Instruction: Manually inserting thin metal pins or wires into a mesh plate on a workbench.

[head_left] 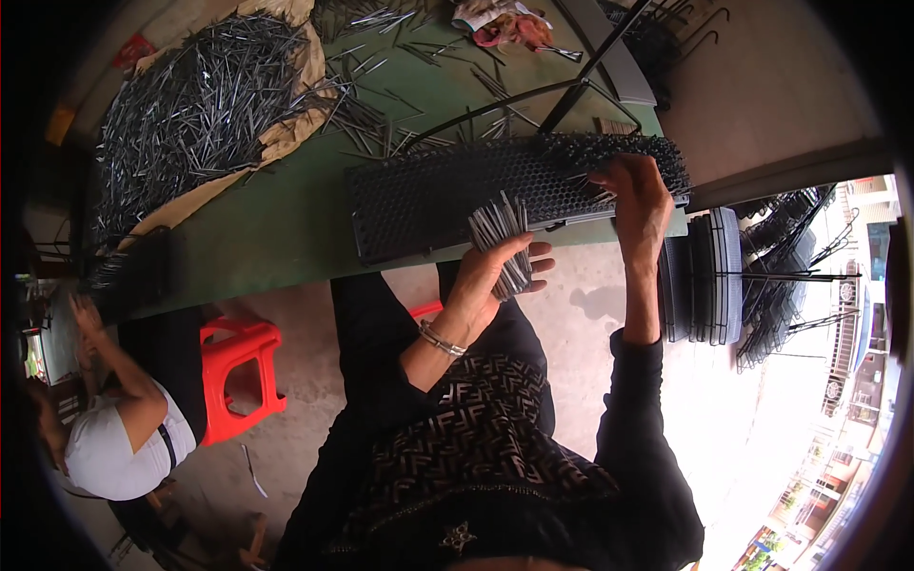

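Observation:
A bundle of thin grey metal rods [499, 226] lies across the palm of my left hand [481, 274], held down by the thumb while the other fingers stretch out beneath. Just beyond it, along the table's near edge, is a long black rack [433, 195] with a honeycomb of small holes. Dark rod ends crowd the holes at its right end [619, 150]; the left and middle holes look bare. Over that filled part, my right hand [642, 205] has its fingertips pinched together. What the fingertips hold is too small to make out.
A large heap of metal rods [205, 105] lies on brown paper on the green table [238, 243], with loose rods [371, 119] beside it. A black frame [571, 95] rises behind the rack. A red stool [238, 376] and a seated co-worker [124, 443] are at left; wire racks [700, 276] stand right.

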A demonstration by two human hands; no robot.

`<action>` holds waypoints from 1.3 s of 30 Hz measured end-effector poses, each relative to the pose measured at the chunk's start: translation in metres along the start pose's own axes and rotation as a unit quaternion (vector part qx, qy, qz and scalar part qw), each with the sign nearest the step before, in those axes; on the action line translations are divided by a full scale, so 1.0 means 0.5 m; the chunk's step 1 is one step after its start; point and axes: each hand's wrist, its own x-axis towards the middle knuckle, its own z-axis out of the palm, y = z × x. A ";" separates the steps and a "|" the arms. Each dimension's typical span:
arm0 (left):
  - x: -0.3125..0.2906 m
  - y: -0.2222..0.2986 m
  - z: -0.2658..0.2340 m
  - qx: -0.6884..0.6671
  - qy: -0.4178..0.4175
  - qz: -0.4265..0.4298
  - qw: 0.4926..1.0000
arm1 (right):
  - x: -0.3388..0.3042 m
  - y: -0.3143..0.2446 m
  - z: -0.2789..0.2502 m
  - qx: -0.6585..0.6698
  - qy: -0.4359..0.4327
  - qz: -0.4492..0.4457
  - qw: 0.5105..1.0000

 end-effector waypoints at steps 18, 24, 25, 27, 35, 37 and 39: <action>0.006 -0.009 -0.002 0.031 0.013 -0.016 0.999 | 0.047 0.083 0.079 -0.041 -0.002 -0.017 0.999; 0.000 -0.004 -0.001 0.024 0.021 -0.007 0.999 | 0.044 0.073 0.097 -0.336 0.036 -0.168 0.926; -0.002 -0.004 0.001 0.024 0.020 -0.006 0.999 | 0.039 0.070 0.095 -0.335 0.038 -0.169 0.926; -0.004 -0.002 0.004 0.016 0.026 -0.007 1.000 | 0.027 0.063 0.091 -0.371 0.030 -0.172 0.912; -0.019 0.007 0.018 0.041 0.023 0.024 0.999 | -0.072 -0.013 0.041 0.072 -0.276 0.048 0.957; -0.021 0.006 0.025 0.047 0.029 0.025 0.998 | -0.080 -0.006 0.036 0.110 -0.276 0.079 0.952; -0.022 0.005 0.027 0.076 0.029 0.029 0.996 | -0.085 -0.005 0.031 0.143 -0.278 0.110 0.944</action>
